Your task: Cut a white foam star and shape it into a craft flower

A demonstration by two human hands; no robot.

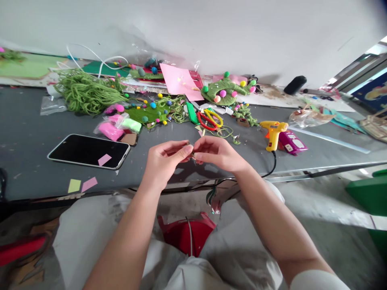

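Observation:
My left hand (166, 159) and my right hand (218, 153) meet over the front of the grey table. Thumbs and fingers of both are pinched together around something small and dark, mostly hidden between the fingertips; its kind cannot be made out. Just beyond them lie scissors with red and yellow handles (211, 119) and a green-handled tool (191, 112). To the right of my right hand, a yellow glue gun (273, 133) rests near a purple packet (292, 142). A phone (90, 151) with a pink paper piece on its screen lies left of my left hand.
Green yarn (87, 90) is heaped at the back left. Felt pieces with coloured pompoms (229, 92) and pink paper (180, 80) lie along the wall. A clear ruler (329, 139) sits at right. Paper scraps (74, 185) lie by the front edge. The glue gun's cord (273, 165) hangs over it.

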